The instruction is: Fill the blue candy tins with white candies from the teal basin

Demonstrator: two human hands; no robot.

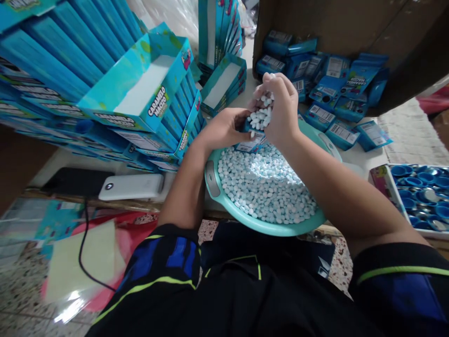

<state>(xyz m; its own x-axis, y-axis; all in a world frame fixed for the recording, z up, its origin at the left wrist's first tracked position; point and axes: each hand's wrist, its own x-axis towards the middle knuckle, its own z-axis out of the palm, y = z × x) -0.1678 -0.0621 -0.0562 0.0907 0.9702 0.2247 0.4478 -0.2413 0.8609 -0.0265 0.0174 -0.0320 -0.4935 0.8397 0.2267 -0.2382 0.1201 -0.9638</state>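
A teal basin full of small pale-blue and white candies stands in front of me. Over its far side, my left hand is closed around a small blue packet with a printed white label. Heaped candies cover the top of the packet. My right hand curls above the packet with more candies in its bent fingers. Part of the packet and some fingertips are hidden by the hands.
Blue display boxes stack high on the left. Behind the basin, a cardboard box holds several blue packets. A tray of blue caps sits right. A white power bank and black phone lie near the table edge.
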